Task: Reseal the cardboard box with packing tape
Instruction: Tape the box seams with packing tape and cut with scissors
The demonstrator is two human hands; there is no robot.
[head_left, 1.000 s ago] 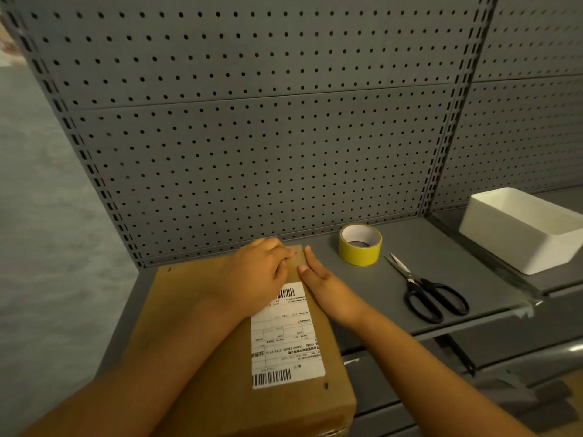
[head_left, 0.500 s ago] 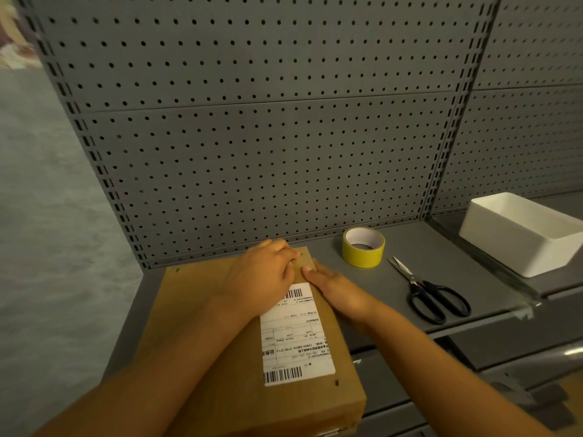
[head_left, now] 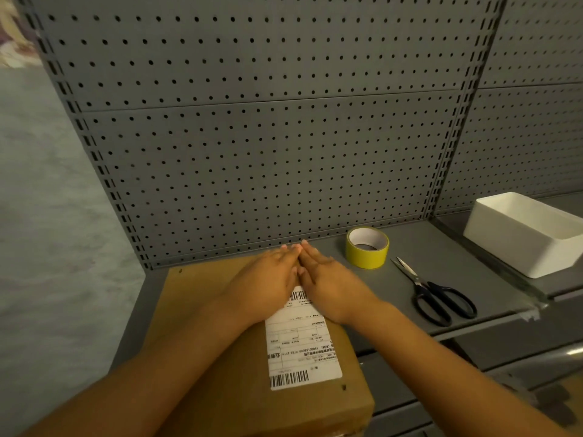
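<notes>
**Desk:** What does the frame show, front and centre?

**Photographer:** A brown cardboard box (head_left: pixel 239 373) lies flat on a grey metal shelf (head_left: pixel 441 266), at its left end; a white shipping label (head_left: pixel 301 342) with barcodes runs along the box top, right of its middle; both forearms reach in from the bottom edge.

**Desk:** And the hands?

**Photographer:** The left hand (head_left: pixel 268 275) and the right hand (head_left: pixel 328 279) lie palm-down on the far end of the box, side by side, inner edges touching; the fingers are stretched out flat and point at the pegboard (head_left: pixel 268 152); neither hand has hold of anything; together they cover the top end of the label.

**Desk:** Where is the tape?

**Photographer:** The yellow tape roll (head_left: pixel 367 246) lies flat on the shelf, hole upward, just right of the right hand's fingertips and near the box's far right corner, clear of both; no tape shows on the visible part of the box top.

**Desk:** Anything else on the shelf?

**Photographer:** Black-handled scissors (head_left: pixel 432 291) lie right of the roll, blades shut and pointing towards it; a white plastic bin (head_left: pixel 520 241) stands farther right, on the next shelf section.
</notes>
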